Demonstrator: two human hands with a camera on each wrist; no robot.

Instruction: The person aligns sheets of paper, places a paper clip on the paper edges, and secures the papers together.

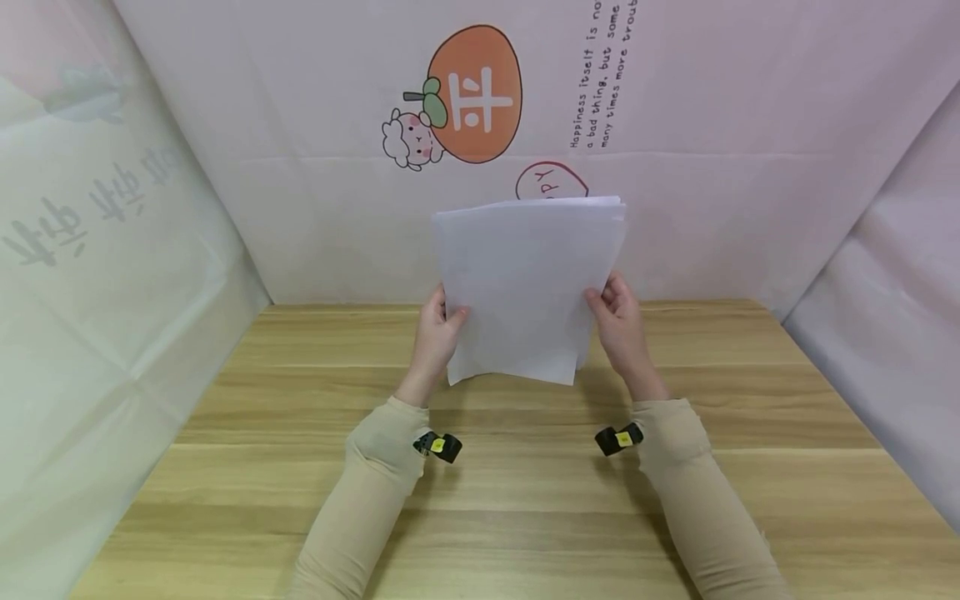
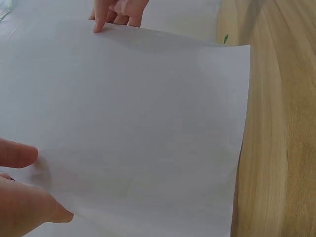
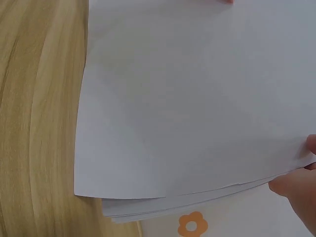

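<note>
Behind the wooden table hangs a pale cloth; mid-frame in the head view, the left hand and right hand have a pinching grip on the sides of some white papers. From the left wrist, the left hand shows at lower left; from the right wrist, the right hand pinches at far right.

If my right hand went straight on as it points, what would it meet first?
Probably the back wall, beyond the papers the right hand grips; how far is unclear.
</note>
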